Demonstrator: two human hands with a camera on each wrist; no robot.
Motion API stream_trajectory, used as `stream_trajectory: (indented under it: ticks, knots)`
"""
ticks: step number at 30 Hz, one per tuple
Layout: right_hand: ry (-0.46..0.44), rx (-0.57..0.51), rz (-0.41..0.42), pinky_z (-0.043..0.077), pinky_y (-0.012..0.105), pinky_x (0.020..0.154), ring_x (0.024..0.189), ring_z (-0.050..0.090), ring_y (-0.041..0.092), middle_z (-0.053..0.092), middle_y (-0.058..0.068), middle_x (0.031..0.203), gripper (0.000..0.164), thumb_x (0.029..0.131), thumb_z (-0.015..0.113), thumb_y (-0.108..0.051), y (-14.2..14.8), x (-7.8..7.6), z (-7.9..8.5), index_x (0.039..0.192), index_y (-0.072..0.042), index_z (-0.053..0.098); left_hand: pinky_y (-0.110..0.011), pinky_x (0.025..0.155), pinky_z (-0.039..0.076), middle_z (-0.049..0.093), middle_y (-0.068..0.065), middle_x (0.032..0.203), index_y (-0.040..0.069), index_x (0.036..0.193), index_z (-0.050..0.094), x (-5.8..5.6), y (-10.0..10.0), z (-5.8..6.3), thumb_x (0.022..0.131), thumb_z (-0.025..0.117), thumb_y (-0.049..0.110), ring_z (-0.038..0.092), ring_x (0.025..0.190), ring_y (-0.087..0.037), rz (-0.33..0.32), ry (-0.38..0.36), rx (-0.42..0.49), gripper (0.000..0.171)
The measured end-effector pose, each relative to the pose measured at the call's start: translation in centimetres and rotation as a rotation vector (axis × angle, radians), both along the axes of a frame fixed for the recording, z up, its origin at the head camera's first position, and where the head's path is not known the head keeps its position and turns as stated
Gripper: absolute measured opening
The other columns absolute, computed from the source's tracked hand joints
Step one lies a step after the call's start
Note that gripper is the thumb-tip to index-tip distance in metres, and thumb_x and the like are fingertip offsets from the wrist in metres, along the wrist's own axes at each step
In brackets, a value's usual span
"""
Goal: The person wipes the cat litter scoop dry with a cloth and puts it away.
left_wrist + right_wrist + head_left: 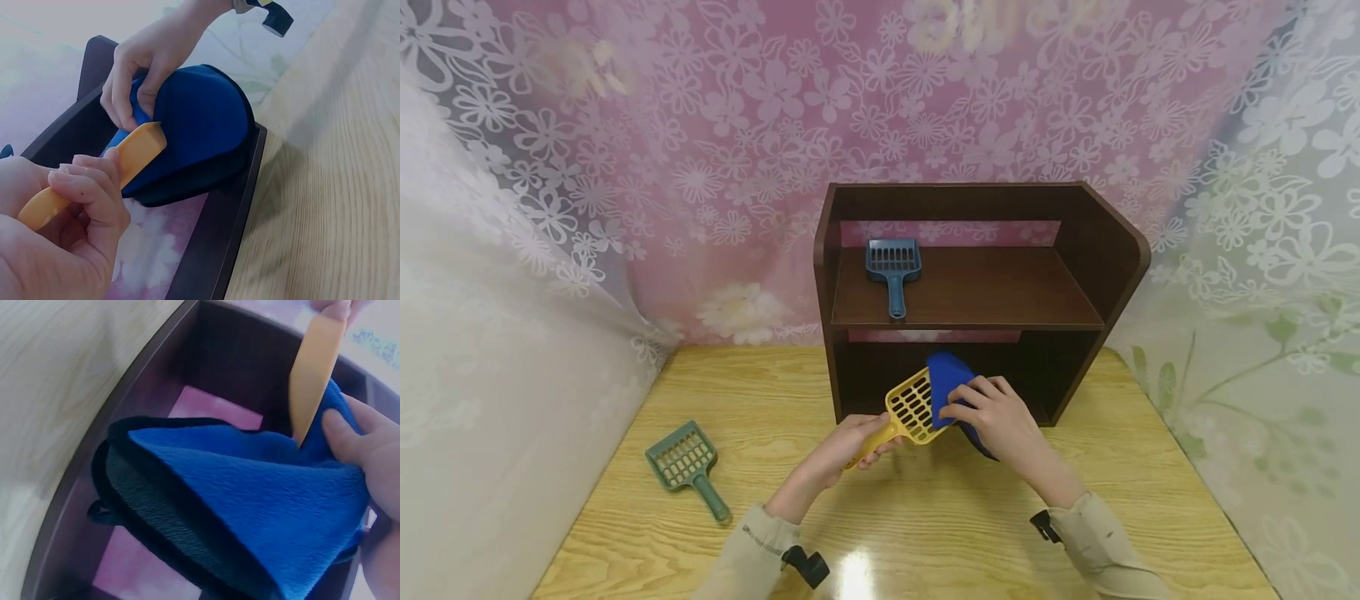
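A yellow slotted litter scoop (pixel 913 408) is held up in front of the shelf by my left hand (pixel 854 442), whose fingers curl round its handle. My right hand (pixel 996 414) pinches a blue cloth (pixel 947 385) with a dark edge against the scoop's right side. In the right wrist view the cloth (pixel 269 481) hangs in folds, showing a grey-green underside and a small loop, and the scoop (pixel 317 369) appears edge-on beside my thumb. The left wrist view shows the scoop's side wall (pixel 142 150) meeting the cloth (pixel 200 119).
A dark brown two-level shelf (pixel 970 287) stands at the back of the wooden table (pixel 760 392). On its upper level lies a blue scoop (pixel 894 271). A green scoop (pixel 688 462) lies on the table at left. Flowered curtains (pixel 737 125) surround the table.
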State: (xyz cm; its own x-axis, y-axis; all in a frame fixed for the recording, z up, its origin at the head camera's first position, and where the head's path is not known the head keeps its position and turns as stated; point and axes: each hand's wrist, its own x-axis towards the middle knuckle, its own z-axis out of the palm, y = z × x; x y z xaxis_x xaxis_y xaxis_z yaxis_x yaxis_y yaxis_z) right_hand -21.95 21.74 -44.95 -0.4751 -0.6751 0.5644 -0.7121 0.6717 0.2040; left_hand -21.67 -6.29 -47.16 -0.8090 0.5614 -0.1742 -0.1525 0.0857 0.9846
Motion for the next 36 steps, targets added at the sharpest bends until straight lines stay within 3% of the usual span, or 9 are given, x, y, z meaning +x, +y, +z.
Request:
stream_trajectory:
  ticks: [5, 8, 11, 14, 18, 21, 27, 36]
  knots:
    - [0.002, -0.202, -0.057, 0.048, 0.043, 0.076, 0.092, 0.059, 0.024, 0.067, 0.002, 0.104, 0.040, 0.078, 0.078, 0.011, 1.7, -0.2, -1.2, 0.102, -0.022, 0.077, -0.018, 0.050, 0.033, 0.062, -0.002, 0.085, -0.007, 0.123, 0.061, 0.2, -0.5, -0.1, 0.111, 0.041, 0.035, 0.039, 0.053, -0.005, -0.013, 0.008, -0.019, 0.048]
    - [-0.088, -0.407, -0.111, 0.047, 0.034, 0.076, 0.090, 0.059, 0.022, 0.068, 0.001, 0.103, 0.036, 0.082, 0.077, 0.007, 2.4, 0.2, -1.8, 0.106, -0.019, 0.076, -0.017, 0.048, 0.033, 0.060, -0.001, 0.080, -0.006, 0.119, 0.064, 0.2, -0.8, -0.2, 0.111, 0.040, 0.035, 0.039, 0.053, -0.005, -0.008, 0.024, -0.016, 0.049]
    - [-0.246, -0.604, -0.170, 0.047, 0.020, 0.081, 0.094, 0.064, 0.018, 0.070, 0.000, 0.105, 0.027, 0.090, 0.074, 0.000, 2.8, 0.7, -2.2, 0.111, -0.016, 0.074, -0.017, 0.047, 0.033, 0.056, -0.001, 0.075, -0.006, 0.115, 0.066, 0.1, -0.8, 0.0, 0.111, 0.039, 0.035, 0.039, 0.052, -0.005, 0.015, 0.033, 0.006, 0.050]
    - [-0.472, -0.788, -0.219, 0.046, 0.010, 0.088, 0.101, 0.067, 0.010, 0.072, 0.004, 0.111, 0.021, 0.098, 0.068, -0.010, 2.8, 1.2, -2.5, 0.118, -0.014, 0.072, -0.016, 0.048, 0.033, 0.053, 0.000, 0.074, -0.008, 0.119, 0.064, 0.1, -0.6, 0.4, 0.111, 0.039, 0.036, 0.039, 0.053, -0.005, 0.021, 0.034, 0.029, 0.051]
    - [-0.779, -1.001, -0.246, 0.049, 0.014, 0.084, 0.100, 0.064, 0.004, 0.070, 0.010, 0.117, 0.028, 0.103, 0.063, -0.022, 2.3, 1.7, -2.7, 0.126, -0.007, 0.066, -0.016, 0.049, 0.034, 0.048, 0.002, 0.073, -0.010, 0.124, 0.061, 0.2, 0.0, 0.8, 0.111, 0.037, 0.037, 0.039, 0.055, -0.006, 0.000, 0.038, 0.033, 0.054]
    - [-0.927, -1.136, -0.235, 0.052, 0.019, 0.083, 0.097, 0.063, 0.005, 0.068, 0.004, 0.114, 0.033, 0.104, 0.061, -0.022, 1.8, 1.9, -2.8, 0.130, -0.001, 0.061, -0.016, 0.049, 0.033, 0.045, 0.003, 0.072, -0.010, 0.126, 0.059, 0.2, 0.3, 0.7, 0.112, 0.036, 0.037, 0.038, 0.055, -0.006, -0.006, 0.037, 0.033, 0.054]
    - [-1.051, -1.284, -0.204, 0.053, 0.020, 0.084, 0.097, 0.065, 0.006, 0.068, -0.013, 0.106, 0.037, 0.105, 0.058, -0.021, 1.2, 2.1, -2.9, 0.134, 0.001, 0.055, -0.016, 0.048, 0.031, 0.044, 0.003, 0.070, -0.008, 0.120, 0.062, 0.2, 0.7, 0.5, 0.111, 0.037, 0.037, 0.036, 0.054, -0.005, 0.021, 0.013, 0.046, 0.053]
    - [-1.189, -1.447, -0.059, 0.057, 0.026, 0.080, 0.094, 0.069, 0.010, 0.071, -0.007, 0.106, 0.037, 0.106, 0.057, -0.023, 0.4, 2.0, -2.8, 0.134, 0.001, 0.051, -0.017, 0.047, 0.030, 0.043, 0.003, 0.068, -0.009, 0.114, 0.062, 0.4, 1.2, 0.5, 0.111, 0.038, 0.034, 0.037, 0.053, -0.005, 0.013, -0.005, 0.073, 0.050]
